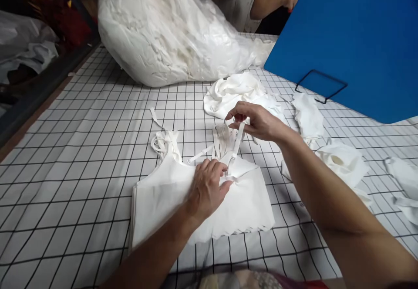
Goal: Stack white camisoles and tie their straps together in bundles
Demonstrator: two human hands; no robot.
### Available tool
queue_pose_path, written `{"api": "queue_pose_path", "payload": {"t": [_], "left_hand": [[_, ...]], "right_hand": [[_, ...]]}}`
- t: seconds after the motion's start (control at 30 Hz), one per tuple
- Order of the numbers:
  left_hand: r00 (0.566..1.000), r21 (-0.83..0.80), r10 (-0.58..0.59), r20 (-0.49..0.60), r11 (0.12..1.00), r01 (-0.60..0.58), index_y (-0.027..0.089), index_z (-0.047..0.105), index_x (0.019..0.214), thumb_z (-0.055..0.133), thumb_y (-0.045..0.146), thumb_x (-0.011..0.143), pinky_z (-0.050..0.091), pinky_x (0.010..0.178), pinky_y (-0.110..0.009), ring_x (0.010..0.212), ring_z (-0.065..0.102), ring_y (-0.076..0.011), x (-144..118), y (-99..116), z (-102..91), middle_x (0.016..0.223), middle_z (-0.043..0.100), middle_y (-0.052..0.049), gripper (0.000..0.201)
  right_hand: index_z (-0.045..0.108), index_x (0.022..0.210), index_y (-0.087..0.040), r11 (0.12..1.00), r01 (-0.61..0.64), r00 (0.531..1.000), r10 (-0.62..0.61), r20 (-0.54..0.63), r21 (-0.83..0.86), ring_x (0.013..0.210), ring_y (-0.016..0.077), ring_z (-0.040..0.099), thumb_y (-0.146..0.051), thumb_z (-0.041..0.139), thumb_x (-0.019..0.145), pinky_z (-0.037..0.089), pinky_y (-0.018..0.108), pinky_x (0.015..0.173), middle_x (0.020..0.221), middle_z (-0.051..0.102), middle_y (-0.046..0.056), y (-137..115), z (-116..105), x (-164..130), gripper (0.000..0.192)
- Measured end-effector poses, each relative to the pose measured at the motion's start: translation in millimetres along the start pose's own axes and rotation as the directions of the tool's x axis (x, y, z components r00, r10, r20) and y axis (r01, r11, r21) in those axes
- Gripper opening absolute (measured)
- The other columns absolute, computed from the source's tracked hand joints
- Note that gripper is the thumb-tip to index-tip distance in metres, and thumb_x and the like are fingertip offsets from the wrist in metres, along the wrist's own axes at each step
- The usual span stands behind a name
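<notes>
Head view: left hand (207, 188) pressing flat on stack (199, 202) mid-desk (65, 149); right hand (257, 121), fingers pinching strap (237, 143) above stack. Looks partway done w/ loose pieces (342, 160) lying right of stack.

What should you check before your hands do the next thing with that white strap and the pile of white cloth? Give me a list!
1. Left hand presses on the stack of white garments: ok, it rests flat on top.
2. Right hand has the strap pinched: ok, fingertips close on its upper end.
3. Strap free of twists: cannot tell, too thin to see.
4. Stack edges lined up: ok, mostly even along the left side.
5. Loose white pieces kept apart from the stack: ok, they lie off to the right.
6. Big plastic bag of white fabric out of the way: ok, it sits farther back on the checked table.
</notes>
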State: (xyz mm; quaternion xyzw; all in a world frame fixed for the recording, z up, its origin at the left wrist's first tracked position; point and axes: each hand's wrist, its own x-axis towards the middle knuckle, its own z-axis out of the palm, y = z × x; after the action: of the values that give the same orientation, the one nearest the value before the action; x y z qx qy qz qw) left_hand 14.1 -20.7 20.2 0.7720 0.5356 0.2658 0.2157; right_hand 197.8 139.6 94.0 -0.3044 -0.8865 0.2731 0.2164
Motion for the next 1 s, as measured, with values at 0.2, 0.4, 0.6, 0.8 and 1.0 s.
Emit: {"api": "queue_pose_path", "payload": {"t": [0.2, 0.4, 0.6, 0.8, 1.0], "left_hand": [[0.998, 0.076, 0.026, -0.063, 0.997, -0.021, 0.019, 0.038, 0.139, 0.066, 0.019, 0.085, 0.048, 0.096, -0.049, 0.117, 0.054, -0.0294, -3.7, 2.4, 4.8, 0.125, 0.056, -0.013, 0.061], [0.988, 0.336, 0.144, 0.056, 0.929, -0.154, 0.021, 0.029, 0.152, 0.050, 0.021, 0.095, 0.043, 0.107, -0.050, 0.148, 0.023, -0.0342, -5.3, 0.3, 12.7, 0.160, 0.030, -0.006, 0.061], [0.975, 0.396, 0.157, 0.159, 0.894, -0.209, 0.016, 0.036, 0.150, 0.038, 0.030, 0.100, 0.042, 0.108, -0.047, 0.149, 0.023, -0.0329, -4.4, -3.4, 18.0, 0.161, 0.028, -0.003, 0.052], [0.977, 0.386, 0.126, 0.172, 0.904, -0.184, 0.015, 0.038, 0.149, 0.034, 0.037, 0.101, 0.037, 0.112, -0.049, 0.149, 0.019, -0.0331, -5.8, 1.0, 16.0, 0.162, 0.025, -0.003, 0.053], [0.968, 0.328, 0.082, 0.238, 0.931, -0.160, 0.013, 0.035, 0.150, 0.028, 0.039, 0.102, 0.034, 0.115, -0.051, 0.149, 0.017, -0.0338, -3.8, 2.1, 12.4, 0.162, 0.025, -0.003, 0.054]], "right_hand": [[0.065, 0.089, -0.016, 0.971, -0.180, 0.964, 0.206, -0.169, 0.158, 0.073, 0.0141, 0.048, -0.048, 0.071, 0.080, 0.040, 0.028, 0.068, 0.085, 0.055, 0.003, 45.4, 31.5, 19.5, 0.034], [0.061, 0.076, -0.017, 0.917, -0.399, 0.916, 0.398, -0.053, -0.008, 0.070, 0.0144, 0.049, -0.055, 0.078, 0.067, 0.038, 0.027, 0.062, 0.081, 0.055, 0.002, 70.4, 46.0, 32.3, 0.043], [0.053, 0.070, -0.020, 0.840, -0.539, 0.828, 0.541, 0.149, -0.053, 0.055, 0.0126, 0.049, -0.058, 0.081, 0.061, 0.037, 0.026, 0.055, 0.061, 0.056, -0.002, 70.8, 42.3, 37.9, 0.048], [0.065, 0.083, -0.020, 0.935, -0.349, 0.828, 0.339, 0.447, -0.063, 0.061, 0.0129, 0.052, -0.055, 0.081, 0.061, 0.039, 0.027, 0.057, 0.071, 0.060, 0.000, 88.3, 9.7, 46.8, 0.044], [0.070, 0.103, -0.017, 0.930, -0.265, 0.888, 0.338, 0.311, -0.254, 0.077, 0.0242, 0.063, -0.069, 0.074, 0.065, 0.051, 0.037, 0.067, 0.086, 0.067, 0.010, 79.5, -1.4, 39.4, 0.064]]}}
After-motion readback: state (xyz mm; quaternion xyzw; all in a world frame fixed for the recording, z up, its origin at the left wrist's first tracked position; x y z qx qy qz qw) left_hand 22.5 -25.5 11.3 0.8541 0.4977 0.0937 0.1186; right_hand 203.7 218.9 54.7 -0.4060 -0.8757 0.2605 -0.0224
